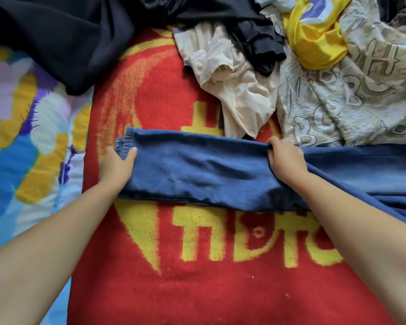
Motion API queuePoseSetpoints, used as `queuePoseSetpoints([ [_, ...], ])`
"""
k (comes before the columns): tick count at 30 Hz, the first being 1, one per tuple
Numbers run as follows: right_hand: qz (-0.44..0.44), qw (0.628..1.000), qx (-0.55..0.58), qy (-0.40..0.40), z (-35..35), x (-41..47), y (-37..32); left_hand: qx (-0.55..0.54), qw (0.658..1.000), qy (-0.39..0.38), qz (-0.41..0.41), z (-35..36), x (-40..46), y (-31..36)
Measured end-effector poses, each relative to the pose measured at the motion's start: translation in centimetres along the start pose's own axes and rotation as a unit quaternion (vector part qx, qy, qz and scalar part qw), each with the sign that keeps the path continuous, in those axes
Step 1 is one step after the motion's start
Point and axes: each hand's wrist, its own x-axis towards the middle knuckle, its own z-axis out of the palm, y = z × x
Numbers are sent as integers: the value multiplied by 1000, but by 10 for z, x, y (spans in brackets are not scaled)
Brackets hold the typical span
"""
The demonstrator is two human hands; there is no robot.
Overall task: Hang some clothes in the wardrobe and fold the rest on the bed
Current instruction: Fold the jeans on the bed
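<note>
A pair of blue jeans lies sideways across the red and yellow blanket on the bed, its leg hems at the left. My left hand grips the hem end, thumb on top of the denim. My right hand pinches the upper edge of the jeans near their middle, fingers curled into the fabric. The rest of the jeans runs off to the right under my right forearm.
Unfolded clothes lie heaped at the back: a black garment, a cream top, a yellow satin piece and a pale letter-printed cloth. A colourful bedsheet shows at the left.
</note>
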Motion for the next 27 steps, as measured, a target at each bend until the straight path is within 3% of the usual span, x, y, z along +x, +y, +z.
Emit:
queuePoseSetpoints([
  [5,-30,999,21,-21,-17,-21,5,-119,983,8,142,-28,-44,17],
  [7,-49,998,32,-18,-33,-30,11,-156,974,-18,162,-49,-54,13],
  [11,-108,994,28,-14,-51,-41,6,-125,982,-59,126,-74,-62,-24],
  [14,-103,991,-50,-75,-28,-44,-15,43,997,-26,54,-57,-61,-50],
  [17,-40,991,-100,-78,1,-47,-40,184,982,34,22,-39,-71,-63],
  [19,-34,995,-85,-25,10,-53,-55,206,975,66,45,-29,-85,-68],
  [22,-56,997,-36,29,11,-64,-68,204,978,23,43,-24,-108,-77],
  [27,-35,999,5,-3,-5,-52,-69,157,987,-42,18,-45,-98,-74],
])
